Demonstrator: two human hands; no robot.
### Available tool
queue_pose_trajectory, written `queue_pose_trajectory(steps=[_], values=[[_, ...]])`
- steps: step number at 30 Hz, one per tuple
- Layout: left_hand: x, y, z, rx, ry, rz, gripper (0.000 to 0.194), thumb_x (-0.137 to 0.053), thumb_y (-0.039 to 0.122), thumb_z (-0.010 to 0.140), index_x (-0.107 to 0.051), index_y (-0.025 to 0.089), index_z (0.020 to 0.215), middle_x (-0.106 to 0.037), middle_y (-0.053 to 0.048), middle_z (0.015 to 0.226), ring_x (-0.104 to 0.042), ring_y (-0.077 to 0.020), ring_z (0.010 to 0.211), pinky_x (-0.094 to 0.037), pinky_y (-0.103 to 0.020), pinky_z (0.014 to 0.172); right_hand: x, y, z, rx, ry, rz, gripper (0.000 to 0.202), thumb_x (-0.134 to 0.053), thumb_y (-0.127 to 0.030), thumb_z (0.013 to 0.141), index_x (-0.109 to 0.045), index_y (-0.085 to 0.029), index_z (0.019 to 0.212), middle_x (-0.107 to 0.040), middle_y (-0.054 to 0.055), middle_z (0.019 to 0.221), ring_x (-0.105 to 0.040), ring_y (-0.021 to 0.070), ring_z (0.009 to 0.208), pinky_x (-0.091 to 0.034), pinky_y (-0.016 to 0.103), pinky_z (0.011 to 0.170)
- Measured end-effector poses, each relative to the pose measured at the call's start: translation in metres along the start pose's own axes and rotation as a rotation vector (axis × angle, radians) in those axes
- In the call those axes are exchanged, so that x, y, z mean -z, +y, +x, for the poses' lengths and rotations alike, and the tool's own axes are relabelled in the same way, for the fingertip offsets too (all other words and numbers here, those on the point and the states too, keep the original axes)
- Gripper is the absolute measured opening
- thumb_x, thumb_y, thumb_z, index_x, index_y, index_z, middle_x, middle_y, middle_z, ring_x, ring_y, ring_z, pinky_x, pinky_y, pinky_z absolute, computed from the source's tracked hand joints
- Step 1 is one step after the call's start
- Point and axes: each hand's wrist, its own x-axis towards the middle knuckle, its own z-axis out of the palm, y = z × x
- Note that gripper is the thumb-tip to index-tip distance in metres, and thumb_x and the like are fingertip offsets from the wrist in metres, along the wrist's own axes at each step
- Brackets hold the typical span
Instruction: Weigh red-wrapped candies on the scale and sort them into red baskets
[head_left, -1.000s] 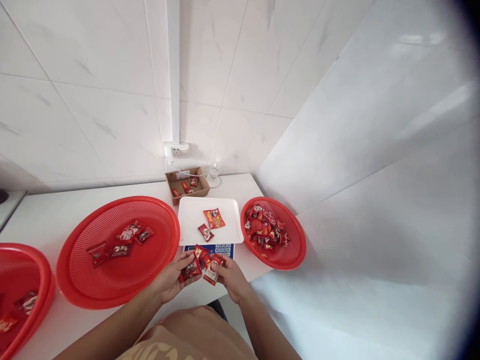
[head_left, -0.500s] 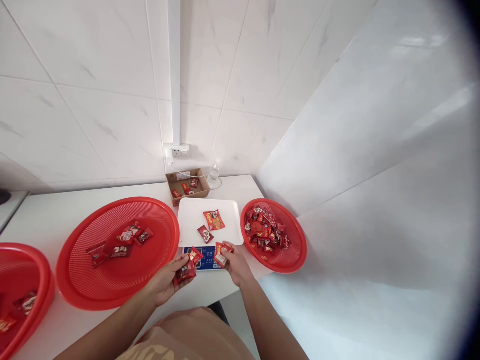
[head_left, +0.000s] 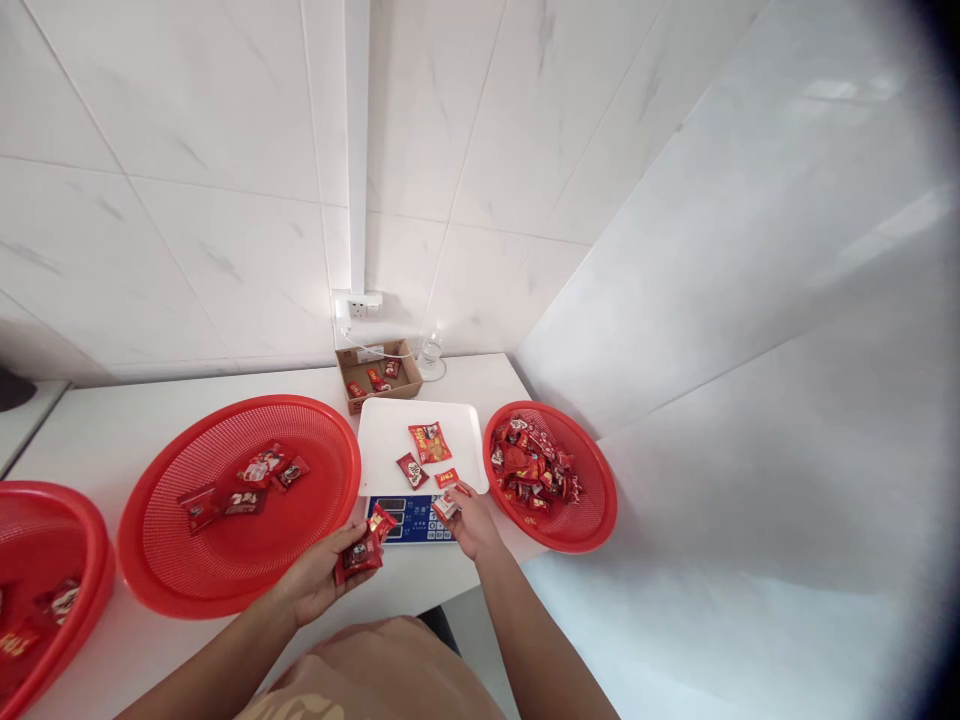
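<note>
My left hand holds two small red snack packets in front of the blue scale. At the scale's white tray, my right hand grips a red-and-white packet by the near right corner. A third red packet lies on the tray just above those fingers. Two more packets rest in the tray's middle.
A small red basket full of packets is right of the scale. A large red basket with several packets is to the left, another red basket at far left. A cardboard box, a glass and a wall socket stand behind.
My right hand went from in front of the scale up to the tray's near corner, and a packet now lies on the tray there. The left hand drew back slightly with its packets.
</note>
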Motion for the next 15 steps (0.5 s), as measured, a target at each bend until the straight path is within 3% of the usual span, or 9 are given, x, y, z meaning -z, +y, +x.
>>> queue_pose_trajectory(steps=[4, 6, 9, 11, 15], values=[[-0.004, 0.001, -0.004, 0.009, 0.009, 0.022, 0.016, -0.064, 0.025, 0.079, -0.057, 0.015, 0.090, -0.065, -0.006, 0.081, -0.063, -0.0138, 0.065, -0.056, -0.030, 0.064, -0.010, -0.017, -0.003, 0.086, -0.091, 0.134, 0.060, -0.072, -0.026, 0.064, -0.040, -0.031, 0.114, -0.063, 0.000, 0.101, -0.064, 0.0158, 0.087, -0.054, 0.032, 0.072], [-0.006, 0.001, -0.005, 0.006, 0.014, 0.039, 0.016, -0.064, 0.025, 0.078, -0.057, 0.016, 0.090, -0.065, -0.005, 0.080, -0.063, -0.0136, 0.064, -0.056, -0.030, 0.064, -0.009, -0.022, -0.004, 0.104, -0.025, 0.052, 0.063, -0.071, -0.029, 0.066, -0.038, -0.034, 0.120, -0.060, 0.001, 0.109, -0.062, 0.0164, 0.095, -0.054, 0.032, 0.075], [-0.006, -0.001, -0.005, -0.001, 0.008, 0.063, 0.018, -0.064, 0.025, 0.078, -0.057, 0.017, 0.093, -0.065, -0.004, 0.082, -0.062, -0.0127, 0.065, -0.055, -0.029, 0.064, -0.003, -0.015, -0.012, 0.109, 0.052, -0.195, 0.052, -0.070, -0.037, 0.067, -0.048, -0.029, 0.113, -0.060, 0.003, 0.107, -0.061, 0.0166, 0.092, -0.052, 0.028, 0.072], [-0.004, -0.004, -0.002, -0.004, -0.006, 0.092, 0.022, -0.064, 0.025, 0.078, -0.057, 0.018, 0.098, -0.065, -0.004, 0.084, -0.061, -0.0118, 0.065, -0.054, -0.027, 0.064, 0.001, -0.003, -0.023, 0.081, -0.045, -0.345, 0.043, -0.068, -0.045, 0.068, -0.055, -0.024, 0.103, -0.062, 0.005, 0.100, -0.062, 0.0156, 0.084, -0.049, 0.027, 0.069], [0.000, -0.010, 0.003, -0.018, -0.043, 0.242, 0.026, -0.063, 0.028, 0.078, -0.058, 0.019, 0.102, -0.065, -0.003, 0.083, -0.060, -0.0113, 0.065, -0.051, -0.026, 0.065, -0.004, 0.021, -0.049, 0.016, -0.404, -0.578, 0.044, -0.065, -0.054, 0.068, -0.061, -0.019, 0.095, -0.065, 0.004, 0.089, -0.060, 0.0126, 0.072, -0.046, 0.027, 0.067]])
